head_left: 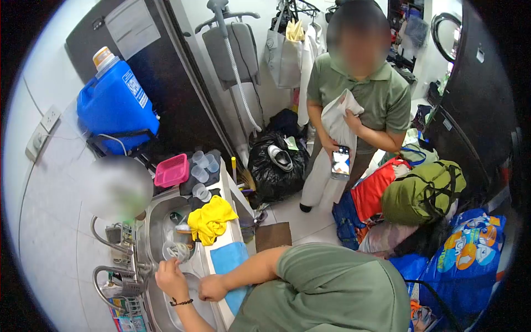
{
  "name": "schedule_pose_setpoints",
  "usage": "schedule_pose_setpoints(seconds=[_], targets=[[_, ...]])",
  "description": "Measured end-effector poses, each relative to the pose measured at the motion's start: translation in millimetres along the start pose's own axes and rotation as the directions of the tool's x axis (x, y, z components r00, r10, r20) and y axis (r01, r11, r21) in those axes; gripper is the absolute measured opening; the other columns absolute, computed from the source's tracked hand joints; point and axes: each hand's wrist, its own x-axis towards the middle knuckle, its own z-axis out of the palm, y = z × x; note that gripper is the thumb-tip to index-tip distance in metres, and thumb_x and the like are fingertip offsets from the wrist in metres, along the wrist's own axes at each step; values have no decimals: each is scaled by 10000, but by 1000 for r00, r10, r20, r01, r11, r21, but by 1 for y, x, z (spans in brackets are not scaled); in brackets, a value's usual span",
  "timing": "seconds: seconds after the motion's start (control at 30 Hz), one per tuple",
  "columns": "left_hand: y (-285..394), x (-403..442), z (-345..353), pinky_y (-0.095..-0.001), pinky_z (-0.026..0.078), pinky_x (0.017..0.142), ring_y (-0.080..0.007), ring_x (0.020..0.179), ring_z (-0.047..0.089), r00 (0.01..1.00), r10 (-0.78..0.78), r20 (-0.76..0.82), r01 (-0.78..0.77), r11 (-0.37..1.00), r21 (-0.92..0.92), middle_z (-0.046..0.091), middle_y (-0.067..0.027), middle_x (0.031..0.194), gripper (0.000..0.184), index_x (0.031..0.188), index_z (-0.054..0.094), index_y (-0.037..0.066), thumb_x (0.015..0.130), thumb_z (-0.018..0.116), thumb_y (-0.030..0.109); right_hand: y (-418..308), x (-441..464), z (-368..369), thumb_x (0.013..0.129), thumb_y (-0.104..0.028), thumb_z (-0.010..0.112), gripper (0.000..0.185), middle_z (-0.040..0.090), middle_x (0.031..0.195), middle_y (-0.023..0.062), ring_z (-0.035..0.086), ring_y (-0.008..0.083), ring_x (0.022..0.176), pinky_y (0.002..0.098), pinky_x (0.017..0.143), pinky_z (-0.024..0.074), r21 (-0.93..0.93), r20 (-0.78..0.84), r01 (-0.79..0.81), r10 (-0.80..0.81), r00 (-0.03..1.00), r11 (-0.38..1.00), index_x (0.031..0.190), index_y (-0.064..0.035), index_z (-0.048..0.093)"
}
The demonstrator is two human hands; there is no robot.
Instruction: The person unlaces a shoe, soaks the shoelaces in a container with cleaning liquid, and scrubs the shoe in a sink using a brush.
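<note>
My left hand (172, 281), with a dark beaded bracelet at the wrist, is over the double steel sink (156, 213). Its fingers are bent together at a clear plastic cup (176, 250) that has something whitish in or behind it. Closed like a fist, my right hand (213, 289) is above the near basin by the counter edge; what it may hold is hidden. A blue cloth (229, 265) lies by my right forearm. On the counter rests a bunched yellow cloth (212, 220).
Clear cups (203, 163) and a pink basket (172, 170) stand past the sink. Two taps (108, 271) curve over it. A blue jug (119, 97) is higher up. Another person (359, 102) holds a phone (341, 163) and pale cloth. Bags (425, 192) crowd the floor.
</note>
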Motion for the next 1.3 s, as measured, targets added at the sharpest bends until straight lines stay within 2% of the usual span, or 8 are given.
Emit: schedule_pose_setpoints(seconds=[0.37,0.43,0.5,0.6,0.83,0.97,1.17,1.3], targets=[[-21,-15,-38,-395,431,652,-273,723,593,989,-139,-45,142,986,83,612,-58,787,66,859,707,125,803,702,160,5,-2,1,791,-180,592,156,654,821,165,629,360,858,474,799,498,44,55,-3,1,999,999,821,-51,674],[-22,-20,-63,-383,430,648,-272,720,593,974,-213,-72,215,977,11,612,-60,781,78,867,704,129,805,707,177,0,-3,-17,786,-180,607,146,656,828,150,629,357,851,469,803,498,0,35,110,-110,993,994,833,-58,673],[-22,-29,-92,-381,427,637,-272,701,595,950,-301,-90,305,951,44,604,-64,758,65,845,704,135,799,717,179,1,-4,-17,792,-176,615,139,657,835,132,628,350,847,462,810,495,42,62,63,-65,996,997,852,-65,673],[-24,-54,-141,-395,467,647,-318,723,609,887,-459,-52,462,882,95,633,-109,795,87,852,690,69,814,701,146,3,-2,-24,763,-158,615,158,672,885,141,632,326,920,455,863,474,93,141,42,-54,989,995,888,-86,679],[-29,-146,-256,-351,477,616,-270,697,612,611,-787,-84,792,609,54,629,-98,806,101,868,701,45,779,719,91,-5,8,-34,842,-180,617,132,701,887,107,650,299,875,448,858,485,101,157,74,-89,984,992,875,-89,706],[-22,-189,-293,-391,486,652,-266,784,612,564,-811,-156,744,417,522,583,-66,829,109,845,715,70,748,738,116,-6,10,-36,845,-184,624,127,699,897,102,650,289,881,448,882,476,137,197,67,-93,976,988,884,-94,705],[-54,-265,-284,-408,496,675,-274,810,614,437,-870,-228,769,230,596,581,-65,854,102,827,731,115,747,745,177,-9,13,-41,849,-187,630,122,694,892,95,630,301,879,443,879,470,137,230,40,-71,971,990,884,-96,703],[-97,-313,-250,-418,511,698,-288,835,629,467,-859,-209,769,278,576,604,-74,886,88,829,738,141,744,735,166,-8,11,-41,842,-182,631,120,694,892,94,616,316,855,449,827,471,159,197,75,-106,975,984,879,-96,706]])
